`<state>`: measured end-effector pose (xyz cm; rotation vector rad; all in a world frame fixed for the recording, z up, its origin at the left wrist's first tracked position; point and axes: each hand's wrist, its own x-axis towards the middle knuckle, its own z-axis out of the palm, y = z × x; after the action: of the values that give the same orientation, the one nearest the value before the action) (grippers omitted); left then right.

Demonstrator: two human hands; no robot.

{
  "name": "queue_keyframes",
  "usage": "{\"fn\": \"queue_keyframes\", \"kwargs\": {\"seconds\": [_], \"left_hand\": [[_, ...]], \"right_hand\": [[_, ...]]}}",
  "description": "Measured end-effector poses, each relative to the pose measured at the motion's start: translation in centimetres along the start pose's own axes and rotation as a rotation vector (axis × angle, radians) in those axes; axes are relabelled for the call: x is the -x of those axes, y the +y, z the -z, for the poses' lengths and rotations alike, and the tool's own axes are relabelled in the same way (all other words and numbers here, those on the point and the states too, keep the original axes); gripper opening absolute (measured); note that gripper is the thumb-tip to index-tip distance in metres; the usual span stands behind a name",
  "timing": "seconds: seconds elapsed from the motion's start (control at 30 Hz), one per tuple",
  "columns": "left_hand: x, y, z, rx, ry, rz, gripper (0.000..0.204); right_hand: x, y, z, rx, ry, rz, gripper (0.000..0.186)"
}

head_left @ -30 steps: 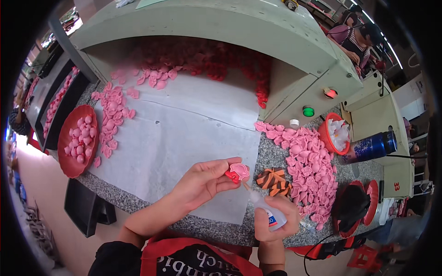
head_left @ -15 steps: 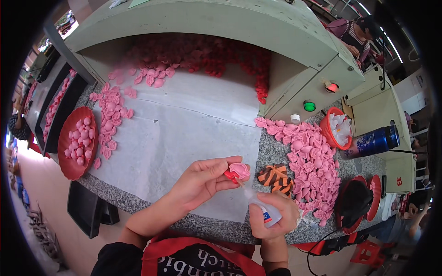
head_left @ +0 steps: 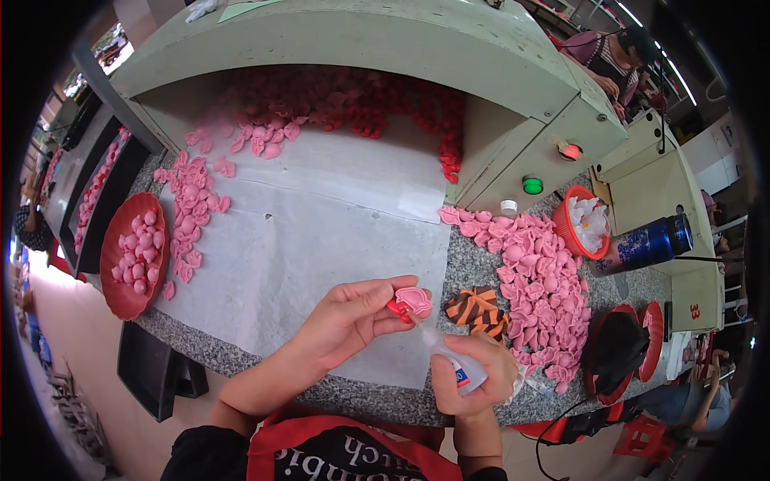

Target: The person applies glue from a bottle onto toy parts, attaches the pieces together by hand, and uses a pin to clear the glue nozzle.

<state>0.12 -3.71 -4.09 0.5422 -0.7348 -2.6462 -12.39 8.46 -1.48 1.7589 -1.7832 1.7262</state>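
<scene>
In my left hand point(head_left: 353, 321) I hold a small pink petal-shaped piece point(head_left: 413, 298) with a red piece point(head_left: 399, 310) against it, fingers closed round them near the centre of the white sheet point(head_left: 273, 256). My right hand point(head_left: 473, 373) grips a translucent glue bottle point(head_left: 464, 365), its thin tip touching or very close to the red piece. Right of my left hand lie orange-and-brown striped pieces point(head_left: 473, 313) and a heap of pink pieces point(head_left: 545, 297). More pink pieces point(head_left: 192, 208) lie along the sheet's left side.
A red plate of pink balls point(head_left: 116, 240), a pale green cabinet with red and pink pieces inside point(head_left: 345, 44), a red basket point(head_left: 565, 228), a blue flask point(head_left: 642, 248), plates with black cloth point(head_left: 618, 349), black trays point(head_left: 148, 365). Co-workers point(head_left: 609, 60) sit around.
The bottle and my right hand have moved slightly up and left, bringing the tip closer to the pieces in my left hand, which has barely moved.
</scene>
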Motion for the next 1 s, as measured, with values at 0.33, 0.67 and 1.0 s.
{"fn": "queue_keyframes", "kwargs": {"seconds": [0.33,0.67,1.0], "left_hand": [[0.0,0.1,-0.06,-0.005,0.008,0.009,0.04],[-0.07,0.0,-0.01,-0.011,0.007,0.01,0.04],[-0.11,-0.01,-0.02,-0.014,0.006,0.012,0.04]], "right_hand": [[-0.18,-0.14,0.02,0.018,-0.009,0.015,0.027],[-0.17,0.0,0.05,0.023,-0.013,0.032,0.026],[-0.17,-0.06,0.07,0.014,-0.025,0.02,0.026]]}}
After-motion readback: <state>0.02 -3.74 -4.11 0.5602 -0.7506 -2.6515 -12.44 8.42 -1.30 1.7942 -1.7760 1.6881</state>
